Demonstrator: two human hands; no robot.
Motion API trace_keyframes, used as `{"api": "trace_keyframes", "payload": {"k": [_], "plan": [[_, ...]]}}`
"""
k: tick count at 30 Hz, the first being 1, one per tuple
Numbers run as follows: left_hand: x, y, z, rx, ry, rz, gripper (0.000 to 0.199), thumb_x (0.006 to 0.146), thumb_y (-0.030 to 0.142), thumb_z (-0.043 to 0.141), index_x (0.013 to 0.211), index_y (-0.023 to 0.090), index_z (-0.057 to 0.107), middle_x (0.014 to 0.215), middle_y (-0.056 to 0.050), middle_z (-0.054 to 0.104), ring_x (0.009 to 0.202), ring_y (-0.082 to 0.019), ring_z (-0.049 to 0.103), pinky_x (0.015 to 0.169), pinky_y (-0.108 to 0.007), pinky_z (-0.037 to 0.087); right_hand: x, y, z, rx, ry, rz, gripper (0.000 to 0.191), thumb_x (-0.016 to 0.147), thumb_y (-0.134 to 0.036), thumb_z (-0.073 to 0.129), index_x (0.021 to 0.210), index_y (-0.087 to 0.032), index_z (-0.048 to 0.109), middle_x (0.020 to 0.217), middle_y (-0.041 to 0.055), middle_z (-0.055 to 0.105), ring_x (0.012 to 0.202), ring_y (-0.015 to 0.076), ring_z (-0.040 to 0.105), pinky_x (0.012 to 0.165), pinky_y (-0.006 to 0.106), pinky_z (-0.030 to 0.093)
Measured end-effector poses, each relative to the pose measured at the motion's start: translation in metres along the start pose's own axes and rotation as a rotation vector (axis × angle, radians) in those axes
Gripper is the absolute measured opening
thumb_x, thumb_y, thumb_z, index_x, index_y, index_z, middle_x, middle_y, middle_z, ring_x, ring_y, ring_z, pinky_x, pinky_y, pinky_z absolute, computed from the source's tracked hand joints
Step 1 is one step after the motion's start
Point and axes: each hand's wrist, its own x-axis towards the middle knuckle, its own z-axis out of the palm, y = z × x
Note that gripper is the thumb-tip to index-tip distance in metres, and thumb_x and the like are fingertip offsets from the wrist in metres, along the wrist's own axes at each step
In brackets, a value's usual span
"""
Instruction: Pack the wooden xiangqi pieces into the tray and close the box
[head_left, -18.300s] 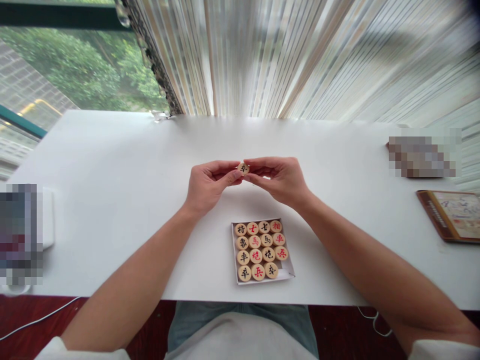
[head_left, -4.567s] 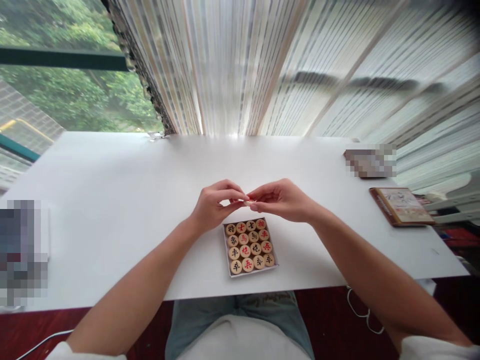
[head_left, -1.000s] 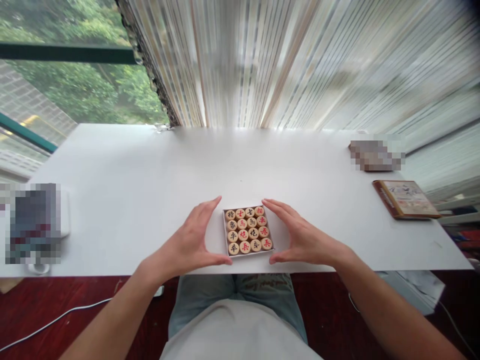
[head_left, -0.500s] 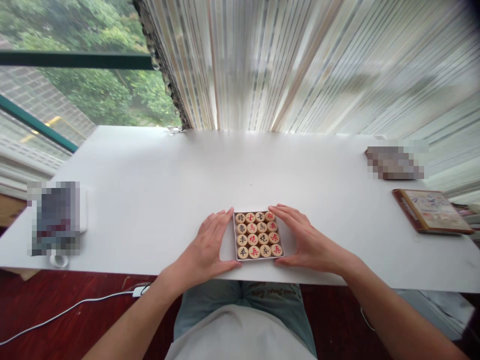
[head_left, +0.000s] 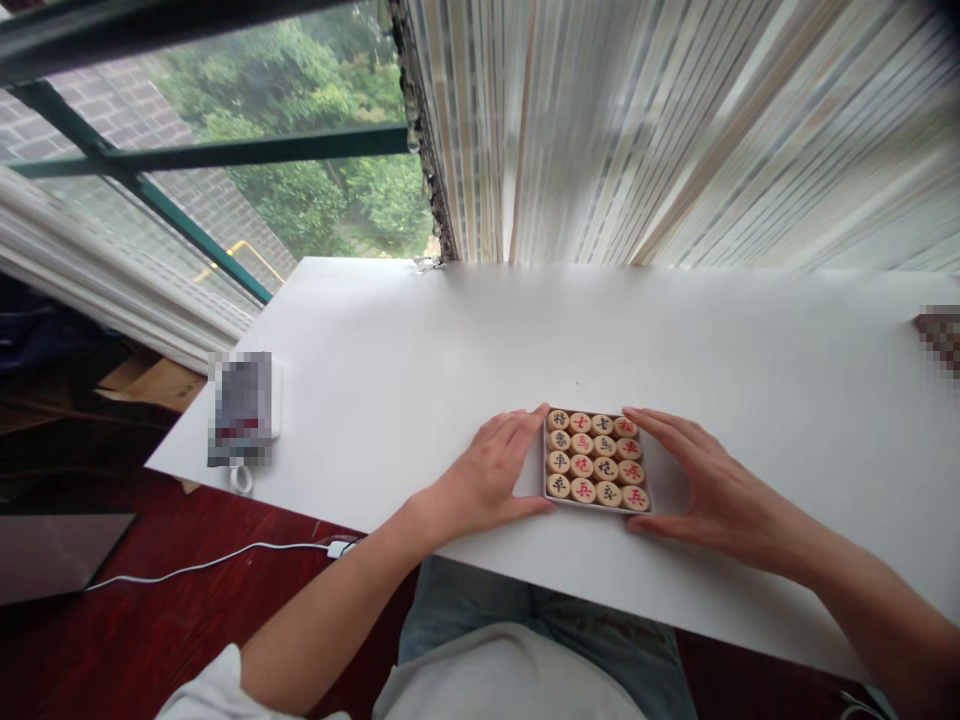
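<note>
A shallow white box (head_left: 597,506) lies on the tabletop in front of me, near its front edge. Round wooden Chinese chess pieces (head_left: 604,446) fill it in neat rows, face up, with red and black characters. My left hand (head_left: 487,478) touches the box's left side, fingertips at the far corner and thumb at the near one. On the opposite side my right hand (head_left: 716,492) does the same, fingers at the far right corner and thumb at the near right. Both hands hold the box between them, with each palm arched away from its side.
The white table (head_left: 420,350) runs back to a striped curtain (head_left: 570,130) and a window. A blurred-out item (head_left: 244,405) lies at the left end, with a white ring-shaped thing (head_left: 241,480) beside it. Another blurred object (head_left: 941,335) shows at the right edge. A white cable (head_left: 187,563) crosses the floor.
My view has turned to the left, so the box and both hands appear farther right in the picture. The hands keep their places at the box's corners, and the pieces stay in the same arrangement.
</note>
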Motion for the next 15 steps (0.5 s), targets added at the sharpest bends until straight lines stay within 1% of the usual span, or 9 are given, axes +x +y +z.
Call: {"api": "trace_keyframes", "payload": {"k": [3, 6, 10, 15], "plan": [[0.004, -0.003, -0.003, -0.001, -0.001, 0.009, 0.113, 0.094, 0.049, 0.078, 0.174, 0.026, 0.000, 0.170, -0.022, 0.040, 0.159, -0.038, 0.042, 0.131, -0.059, 0.039, 0.005, -0.002, -0.004, 0.007, -0.009, 0.011, 0.109, 0.082, -0.052, 0.088, 0.171, -0.037, 0.026, 0.165, 0.0156, 0.048, 0.151, 0.0453, 0.048, 0.121, 0.069, 0.046], [0.007, -0.006, -0.004, -0.004, 0.007, 0.005, 0.109, 0.096, 0.046, 0.076, 0.174, 0.028, 0.003, 0.170, -0.021, 0.041, 0.159, -0.038, 0.042, 0.130, -0.059, 0.040, 0.009, -0.007, -0.009, 0.033, -0.023, 0.027, 0.111, 0.081, -0.049, 0.090, 0.171, -0.036, 0.026, 0.164, 0.0163, 0.048, 0.151, 0.0451, 0.048, 0.122, 0.069, 0.045], [0.007, -0.011, 0.000, -0.008, 0.039, -0.009, 0.105, 0.096, 0.042, 0.077, 0.174, 0.030, 0.008, 0.171, -0.019, 0.043, 0.158, -0.037, 0.044, 0.130, -0.058, 0.041, 0.013, -0.012, -0.015, 0.063, -0.049, 0.057, 0.112, 0.081, -0.045, 0.091, 0.170, -0.037, 0.025, 0.168, 0.0151, 0.044, 0.156, 0.0419, 0.042, 0.126, 0.068, 0.041], [0.006, -0.014, 0.004, 0.008, 0.042, -0.043, 0.099, 0.096, 0.044, 0.077, 0.172, 0.028, 0.017, 0.170, -0.018, 0.044, 0.157, -0.036, 0.045, 0.130, -0.057, 0.041, 0.015, -0.014, -0.017, 0.092, -0.063, 0.069, 0.113, 0.079, -0.043, 0.093, 0.170, -0.035, 0.026, 0.169, 0.0151, 0.043, 0.158, 0.0403, 0.038, 0.128, 0.067, 0.037]]}}
